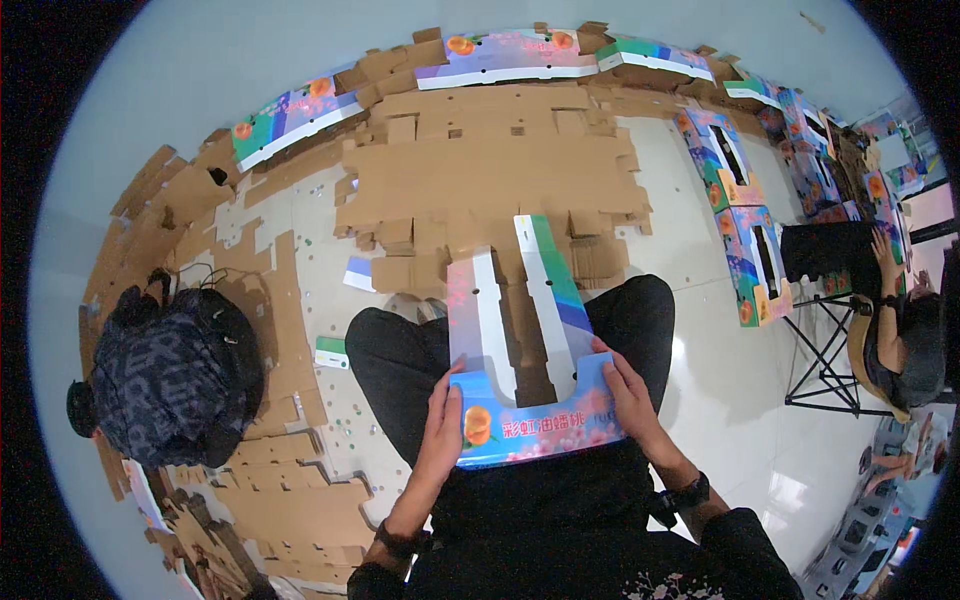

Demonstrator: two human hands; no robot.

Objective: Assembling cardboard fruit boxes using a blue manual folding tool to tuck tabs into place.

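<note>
A colourful printed cardboard box (540,430) rests on my lap, its near end folded up and its long side flaps leaning inward over a brown inner slot. My left hand (443,418) grips the box's left near corner, the thumb on the printed panel. At the right near corner, my right hand (628,392) holds it in the same way, fingers along the side. The far end of the box stretches out beyond my knees, where one green-and-white flap (545,262) stands higher than the other. What lies under the box is hidden.
Flat brown cardboard sheets (490,165) cover the floor ahead. Folded printed boxes (755,262) stand to the right, beside a seated person (905,330) with a folding stool (825,350). A dark patterned backpack (175,375) sits at left. More printed cartons (520,55) line the wall.
</note>
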